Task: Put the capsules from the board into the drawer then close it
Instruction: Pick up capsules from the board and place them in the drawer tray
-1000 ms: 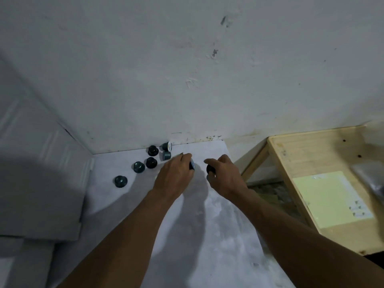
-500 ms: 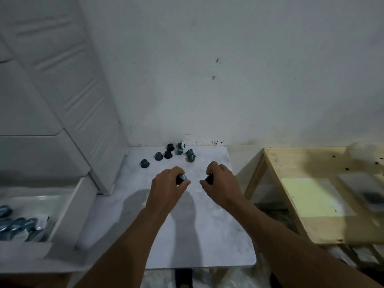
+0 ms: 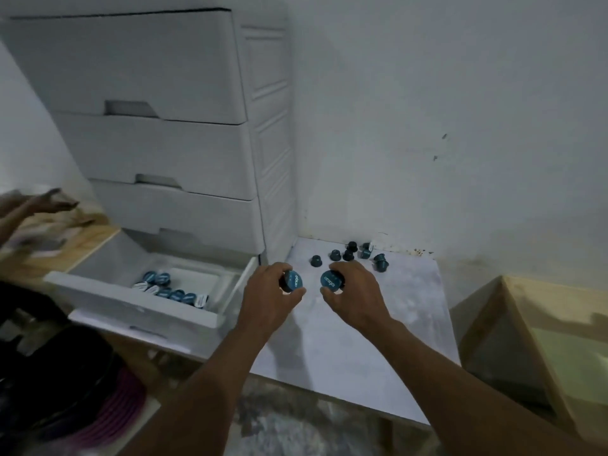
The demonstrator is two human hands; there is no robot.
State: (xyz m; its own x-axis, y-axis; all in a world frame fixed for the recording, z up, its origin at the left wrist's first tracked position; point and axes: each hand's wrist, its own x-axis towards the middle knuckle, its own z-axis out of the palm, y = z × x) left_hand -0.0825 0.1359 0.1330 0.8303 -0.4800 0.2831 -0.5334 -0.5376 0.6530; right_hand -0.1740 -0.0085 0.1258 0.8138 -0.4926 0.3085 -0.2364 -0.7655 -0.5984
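Observation:
My left hand [image 3: 268, 299] grips a dark capsule with a blue foil lid [image 3: 292, 280]. In my right hand [image 3: 353, 291] is a second blue-lidded capsule [image 3: 330, 280]. Both hands hover over the left part of the white board [image 3: 378, 340], close to the open drawer. Several dark capsules [image 3: 348, 255] lie at the board's far edge by the wall. The bottom drawer [image 3: 138, 301] of the white cabinet is pulled out and holds several blue-lidded capsules [image 3: 171, 291].
The white drawer cabinet [image 3: 164, 126] stands left of the board with its upper drawers closed. A wooden table [image 3: 559, 340] stands at the right. Another person's hand [image 3: 42, 205] is at the far left over a wooden surface. A dark and purple object [image 3: 82, 406] lies at bottom left.
Both hands lifted a capsule each from the far edge of the board and drew back toward the left. The view swung left, bringing the cabinet and open drawer into sight.

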